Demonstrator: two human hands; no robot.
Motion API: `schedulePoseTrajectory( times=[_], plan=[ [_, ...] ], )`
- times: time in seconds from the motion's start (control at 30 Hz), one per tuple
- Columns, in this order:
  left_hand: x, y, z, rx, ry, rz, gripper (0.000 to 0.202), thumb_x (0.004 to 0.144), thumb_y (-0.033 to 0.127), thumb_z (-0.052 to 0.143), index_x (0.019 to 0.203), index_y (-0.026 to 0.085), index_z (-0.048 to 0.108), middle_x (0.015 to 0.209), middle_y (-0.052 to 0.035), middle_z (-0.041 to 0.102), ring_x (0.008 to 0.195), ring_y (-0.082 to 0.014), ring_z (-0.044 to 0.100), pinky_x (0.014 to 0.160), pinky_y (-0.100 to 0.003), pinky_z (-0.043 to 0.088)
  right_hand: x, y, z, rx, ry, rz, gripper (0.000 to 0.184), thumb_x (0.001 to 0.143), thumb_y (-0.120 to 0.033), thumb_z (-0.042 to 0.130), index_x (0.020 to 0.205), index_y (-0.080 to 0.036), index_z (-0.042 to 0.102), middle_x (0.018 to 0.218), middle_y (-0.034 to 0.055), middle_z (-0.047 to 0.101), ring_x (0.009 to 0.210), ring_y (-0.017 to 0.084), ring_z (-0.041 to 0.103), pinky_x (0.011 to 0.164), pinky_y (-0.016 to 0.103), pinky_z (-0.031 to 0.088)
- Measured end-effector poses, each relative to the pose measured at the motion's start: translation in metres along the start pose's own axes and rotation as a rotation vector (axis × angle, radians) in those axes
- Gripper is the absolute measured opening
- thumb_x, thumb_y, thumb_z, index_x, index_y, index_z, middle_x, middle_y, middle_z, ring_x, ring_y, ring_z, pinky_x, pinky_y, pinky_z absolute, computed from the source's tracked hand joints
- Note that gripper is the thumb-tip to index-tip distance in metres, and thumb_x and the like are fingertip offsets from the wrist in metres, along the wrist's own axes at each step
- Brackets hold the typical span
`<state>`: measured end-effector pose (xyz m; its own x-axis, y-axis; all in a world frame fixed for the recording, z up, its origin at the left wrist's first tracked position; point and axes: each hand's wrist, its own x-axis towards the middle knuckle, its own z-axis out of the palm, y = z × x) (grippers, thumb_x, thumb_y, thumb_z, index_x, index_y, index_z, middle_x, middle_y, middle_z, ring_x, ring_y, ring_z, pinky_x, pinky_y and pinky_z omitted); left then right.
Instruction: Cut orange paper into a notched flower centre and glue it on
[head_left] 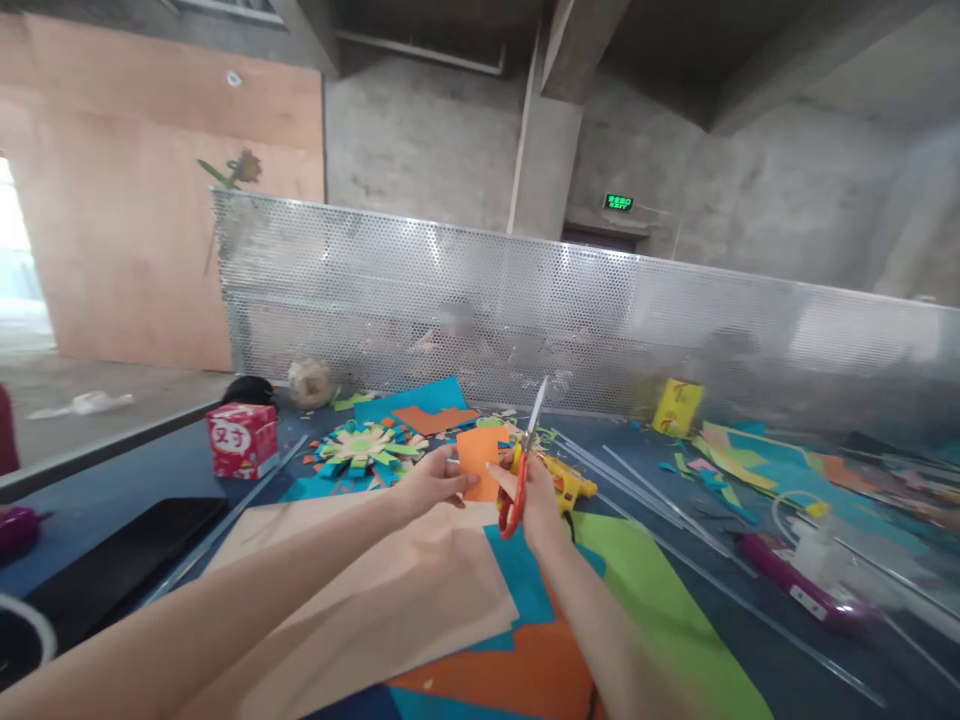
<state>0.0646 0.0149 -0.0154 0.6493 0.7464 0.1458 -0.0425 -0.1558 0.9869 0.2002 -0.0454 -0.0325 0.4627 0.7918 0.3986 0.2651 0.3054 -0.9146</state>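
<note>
Above the tan sheet (390, 590) on the worktop (150, 480), the left hand (435, 480) pinches a small orange card (478, 462) by its edge. The right hand (536, 500) grips the scissors (525, 455), blades pointing up just beside the card. A clean cut likely needs the card held taut and fed deep between the blades. A paper flower (364, 448) lies beyond.

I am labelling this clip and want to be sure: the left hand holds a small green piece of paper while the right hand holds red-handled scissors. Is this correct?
Not quite. In the head view the piece of paper in the left hand is orange, not green. The right hand does hold red-handled scissors.
</note>
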Motion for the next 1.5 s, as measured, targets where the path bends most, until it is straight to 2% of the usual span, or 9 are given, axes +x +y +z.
schedulePoseTrajectory(
  times=[0.27,0.43,0.63,0.77,0.87,1.03,1.13,1.3,1.5],
  plan=[
    [-0.040,0.005,-0.030,-0.311,0.379,0.071,0.042,0.052,0.037,0.077,0.084,0.016,0.061,0.075,-0.0012,0.065,0.063,-0.0103,0.059,0.049,-0.018,0.043,-0.020,-0.011,-0.003,-0.129,-0.243,-0.123,0.025,0.064,-0.032,0.064,0.075,-0.021,0.045,0.067,-0.0039,0.049,0.059,0.014,0.049,0.055,0.026,0.041],
    [-0.040,-0.010,-0.037,-0.494,0.527,0.093,0.039,0.050,0.043,0.077,0.067,0.016,0.055,0.051,0.0078,0.046,0.045,-0.0023,0.043,0.042,-0.013,0.035,-0.026,-0.011,-0.004,-0.278,-0.305,-0.126,0.018,0.068,-0.029,0.061,0.072,-0.021,0.046,0.062,-0.0048,0.045,0.056,0.015,0.044,0.055,0.027,0.038],
    [-0.044,-0.018,-0.026,-0.569,0.447,0.063,0.033,0.049,0.034,0.079,0.068,0.014,0.062,0.061,0.0016,0.058,0.051,-0.0043,0.050,0.041,-0.013,0.032,-0.029,-0.003,0.005,-0.353,-0.356,-0.087,0.018,0.068,-0.033,0.061,0.068,-0.022,0.047,0.063,-0.0018,0.050,0.060,0.018,0.050,0.056,0.028,0.040],
    [-0.052,-0.021,-0.014,-0.485,0.270,-0.078,0.033,0.050,0.029,0.079,0.075,0.011,0.068,0.076,-0.0083,0.067,0.065,-0.0147,0.061,0.044,-0.018,0.035,-0.032,-0.008,0.011,-0.342,-0.275,-0.126,0.018,0.071,-0.037,0.057,0.074,-0.022,0.049,0.067,0.0001,0.056,0.059,0.018,0.054,0.055,0.028,0.043],
    [-0.055,-0.020,-0.009,-0.358,0.146,-0.169,0.033,0.056,0.031,0.075,0.082,0.012,0.070,0.083,-0.0090,0.068,0.071,-0.0157,0.062,0.049,-0.019,0.038,-0.033,-0.016,0.013,-0.333,-0.239,-0.097,0.022,0.067,-0.041,0.059,0.071,-0.023,0.046,0.059,-0.0011,0.055,0.052,0.017,0.053,0.051,0.029,0.044],
    [-0.053,-0.015,-0.017,-0.191,0.233,-0.096,0.015,0.063,0.026,0.069,0.072,0.014,0.070,0.065,-0.0026,0.066,0.052,-0.0071,0.052,0.045,-0.016,0.035,-0.028,-0.018,0.006,-0.365,-0.234,-0.047,0.030,0.063,-0.039,0.063,0.060,-0.025,0.037,0.044,-0.0072,0.040,0.041,0.014,0.045,0.043,0.027,0.041],
    [-0.049,-0.015,-0.024,-0.195,0.215,-0.085,0.010,0.064,0.019,0.068,0.072,0.013,0.069,0.067,-0.0028,0.067,0.048,-0.0060,0.054,0.043,-0.016,0.035,-0.026,-0.014,0.001,-0.335,-0.222,-0.081,0.025,0.065,-0.037,0.063,0.064,-0.024,0.041,0.053,-0.0051,0.045,0.047,0.013,0.048,0.048,0.027,0.043],
    [-0.047,-0.019,-0.030,-0.527,0.285,0.009,0.024,0.067,0.025,0.069,0.088,0.015,0.063,0.092,-0.0076,0.068,0.070,-0.0159,0.067,0.044,-0.016,0.038,-0.026,-0.003,-0.003,-0.368,-0.189,-0.167,0.023,0.071,-0.039,0.057,0.082,-0.021,0.048,0.077,0.0019,0.052,0.070,0.018,0.054,0.068,0.034,0.046],
    [-0.052,-0.014,-0.026,-0.731,0.343,0.069,0.022,0.068,0.020,0.068,0.087,0.013,0.060,0.093,-0.0085,0.068,0.081,-0.0210,0.067,0.046,-0.017,0.043,-0.032,0.003,-0.003,-0.382,-0.353,-0.084,0.019,0.075,-0.037,0.055,0.085,-0.023,0.047,0.077,0.0009,0.051,0.072,0.019,0.054,0.066,0.033,0.046]
  ],
)
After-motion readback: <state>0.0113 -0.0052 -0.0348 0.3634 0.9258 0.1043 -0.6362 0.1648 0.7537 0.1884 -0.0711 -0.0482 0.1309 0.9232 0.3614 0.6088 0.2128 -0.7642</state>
